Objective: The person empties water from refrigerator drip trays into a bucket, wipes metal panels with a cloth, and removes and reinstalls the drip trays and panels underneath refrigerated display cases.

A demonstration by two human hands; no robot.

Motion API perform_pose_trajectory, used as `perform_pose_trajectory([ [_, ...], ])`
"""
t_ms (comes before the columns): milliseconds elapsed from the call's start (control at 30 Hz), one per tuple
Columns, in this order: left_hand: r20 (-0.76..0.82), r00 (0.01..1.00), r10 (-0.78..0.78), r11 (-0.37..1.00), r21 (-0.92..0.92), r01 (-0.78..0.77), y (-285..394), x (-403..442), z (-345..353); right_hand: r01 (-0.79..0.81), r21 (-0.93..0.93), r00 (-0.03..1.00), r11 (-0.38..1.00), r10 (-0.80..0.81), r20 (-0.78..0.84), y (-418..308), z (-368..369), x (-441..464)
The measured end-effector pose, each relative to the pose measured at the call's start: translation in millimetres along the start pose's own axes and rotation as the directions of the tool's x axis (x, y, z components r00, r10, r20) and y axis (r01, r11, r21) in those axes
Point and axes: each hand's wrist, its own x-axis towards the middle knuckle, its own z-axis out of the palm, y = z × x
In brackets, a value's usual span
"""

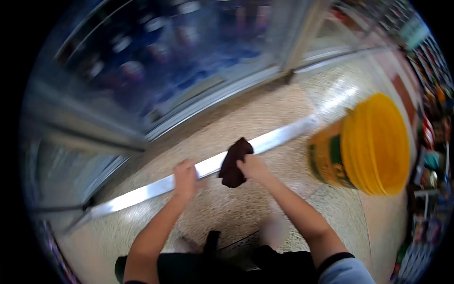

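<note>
A long, flat, shiny metal strip (142, 191) lies diagonally above the speckled floor, from lower left to upper right. My left hand (186, 177) is closed around the strip left of its middle. My right hand (251, 166) grips a dark maroon cloth (233, 163), which lies across the strip right of its middle and hides part of it. The fingers of both hands are slightly blurred.
A yellow bucket (383, 142) with a green label stands on the right. Glass doors in metal frames (217, 98) run along the top and left, with blurred goods behind. Packed shelves (432, 165) line the far right. My feet are below.
</note>
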Motion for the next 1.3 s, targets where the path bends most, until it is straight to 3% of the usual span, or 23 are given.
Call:
perform_pose_trajectory([
  [33,-0.145,0.986,0.088,0.996,-0.004,-0.089,13,-8,3,0.042,0.084,0.998,0.996,-0.045,0.034,-4,10,6],
  [67,-0.049,0.997,0.051,0.991,-0.124,-0.057,33,-12,-10,0.14,0.097,0.99,0.985,-0.14,-0.004,-22,0,-2],
  [100,-0.249,0.963,0.105,0.929,-0.32,-0.184,40,-19,14,0.207,0.21,0.978,0.956,-0.211,-0.004,-34,-7,-9],
  [133,-0.123,0.983,0.138,0.698,-0.692,-0.185,64,-17,-22,0.271,0.283,0.956,0.92,-0.293,0.036,-45,-12,-13],
  [167,-0.28,0.96,0.006,0.693,-0.691,-0.206,71,-24,-19,0.309,0.384,0.934,0.87,-0.353,0.049,-64,-14,-21],
  [200,-0.281,0.958,-0.055,0.647,-0.741,-0.18,65,-23,-17,0.121,0.397,0.936,0.91,-0.237,0.258,-81,-31,-31],
  [233,-0.361,0.927,-0.104,0.7,-0.688,-0.19,54,-21,-8,-0.022,0.538,0.922,0.843,-0.191,0.337,-78,-30,-27],
  [267,-0.22,0.958,-0.183,0.706,-0.708,-0.027,43,-17,-11,0.213,0.42,0.953,0.882,-0.283,0.111,-70,-26,-21],
  [300,-0.241,0.945,-0.219,0.715,-0.699,-0.012,26,-22,-19,0.401,0.246,0.916,0.882,-0.383,-0.122,-61,-23,-17],
  [333,-0.139,0.972,-0.187,0.721,-0.692,0.04,7,-25,-31,0.423,0.245,0.906,0.873,-0.408,-0.112,-52,-18,-14],
  [367,-0.03,0.989,-0.148,0.724,-0.684,0.088,-9,-29,-43,0.586,-0.059,0.788,0.808,-0.585,-0.19,-44,-12,-11],
  [400,0.014,0.994,-0.105,0.8,-0.593,0.093,-28,-36,-56,0.657,-0.364,0.633,0.66,-0.745,-0.208,-36,-5,-7],
  [433,0.025,0.992,-0.12,0.894,-0.431,0.119,-41,-45,-63,0.66,-0.365,0.629,0.656,-0.749,-0.21,-30,3,-4],
  [500,-0.005,0.989,-0.145,0.956,-0.257,0.139,-67,-59,-56,0.677,-0.443,0.66,0.587,-0.751,0.015,-24,19,-2],
  [567,-0.026,0.992,-0.126,0.964,-0.237,0.117,-67,-56,-34,0.544,-0.433,0.789,0.718,-0.614,-0.027,-20,45,3],
  [600,-0.096,0.994,-0.053,0.968,-0.248,0.027,-67,-50,-8,0.496,-0.476,0.8,0.726,-0.595,-0.075,-24,51,1],
  [700,-0.033,0.996,0.087,0.991,-0.095,-0.09,-41,-37,-2,0.463,-0.536,0.821,0.706,-0.569,-0.039,-35,44,7],
  [900,-0.019,0.99,0.139,0.985,-0.096,-0.14,-60,-51,-2,0.507,-0.622,0.709,0.596,-0.699,-0.093,-36,44,9],
  [967,-0.099,0.974,0.203,0.979,0.053,-0.198,-83,-70,8,0.5,-0.611,0.71,0.613,-0.695,-0.116,-32,46,10],
  [1033,-0.257,0.953,0.162,0.987,0.029,-0.16,-118,-99,16,0.505,-0.617,0.704,0.603,-0.702,-0.11,-31,44,9],
  [1133,-0.427,0.904,0.0,0.998,0.051,0.024,-166,-144,0,0.506,-0.608,0.698,0.612,-0.704,-0.128,-34,45,6],
  [1233,-0.467,0.871,-0.15,0.963,0.129,0.235,-217,-191,-4,0.509,-0.599,0.697,0.619,-0.704,-0.135,-31,48,7],
  [1300,-0.482,0.808,-0.339,0.904,0.073,0.422,-248,-218,-9,0.515,-0.601,0.689,0.611,-0.712,-0.134,-28,48,8],
])
